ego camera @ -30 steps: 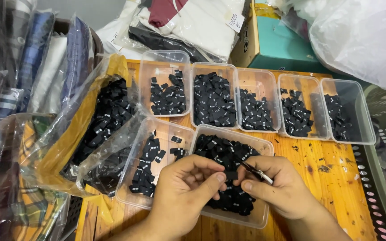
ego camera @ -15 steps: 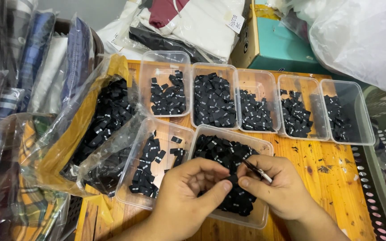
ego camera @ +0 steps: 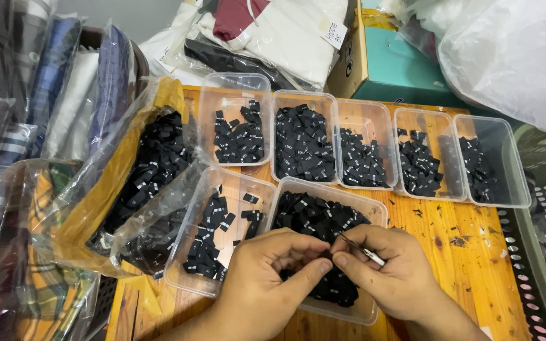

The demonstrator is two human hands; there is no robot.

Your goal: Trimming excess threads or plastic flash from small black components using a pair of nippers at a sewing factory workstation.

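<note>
my left hand (ego camera: 266, 278) and right hand (ego camera: 390, 271) have drawn together over the near tub (ego camera: 374, 215) on the bench (ego camera: 469, 265), both pinching one black label (ego camera: 325, 257); right also grips small snips (ego camera: 363, 249)

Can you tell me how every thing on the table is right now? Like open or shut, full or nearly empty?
Left hand: pinching a small black label.
Right hand: grip shut on thin metal tool.
Near tub: open, heaped with black labels.
Tub beside it: open, partly filled.
Far row of tubs: open, partly filled.
Plastic bag: open, stuffed with labels.
Teal box: flap raised.
</note>
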